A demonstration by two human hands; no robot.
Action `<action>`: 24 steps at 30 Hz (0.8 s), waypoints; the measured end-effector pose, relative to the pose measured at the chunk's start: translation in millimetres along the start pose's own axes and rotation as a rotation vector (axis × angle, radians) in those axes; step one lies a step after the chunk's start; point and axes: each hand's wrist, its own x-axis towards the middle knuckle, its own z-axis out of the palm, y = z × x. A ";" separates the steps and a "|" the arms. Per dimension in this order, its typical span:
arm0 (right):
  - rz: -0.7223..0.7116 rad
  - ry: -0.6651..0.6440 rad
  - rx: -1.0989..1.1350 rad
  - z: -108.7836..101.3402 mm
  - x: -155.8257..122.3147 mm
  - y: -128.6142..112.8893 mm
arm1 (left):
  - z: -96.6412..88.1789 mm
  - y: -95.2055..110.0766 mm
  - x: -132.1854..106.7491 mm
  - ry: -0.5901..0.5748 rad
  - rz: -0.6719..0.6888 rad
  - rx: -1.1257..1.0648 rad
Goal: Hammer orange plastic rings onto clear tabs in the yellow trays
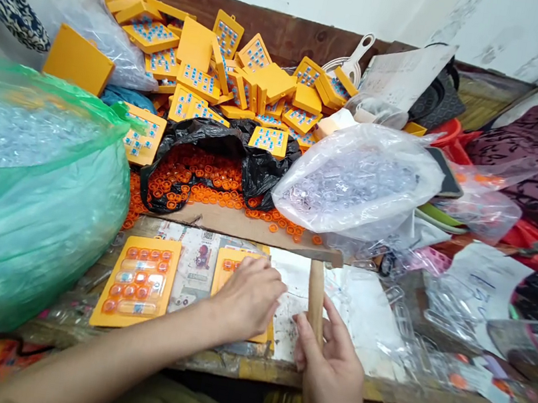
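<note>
My left hand (248, 299) lies knuckles up on a yellow plastic panel (230, 268), its fingers curled down onto the panel and covering most of it. My right hand (331, 366) is wrapped round the wooden handle of a hammer (317, 291); the hammer's head points left just above the table. A second yellow panel (137, 283), filled with orange and clear buttons, lies to the left of my left hand.
A big green bag of clear parts (22, 191) fills the left. A black bag of orange buttons (203, 171) and a clear bag of parts (357, 181) sit behind. Yellow panels (227, 74) are heaped at the back. Loose plastic wrap (433, 320) lies right.
</note>
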 end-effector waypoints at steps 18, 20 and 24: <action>0.194 -0.017 0.233 -2.1 0.8 -5.4 | 6.4 10.5 9.0 0.056 0.021 -0.111; 0.241 -0.050 0.311 1.4 -2.7 -13.4 | 8.2 12.5 -2.7 0.223 0.094 -0.304; 0.300 -0.176 0.464 10.0 -4.4 -23.2 | 12.7 16.8 -26.0 0.470 0.188 -0.463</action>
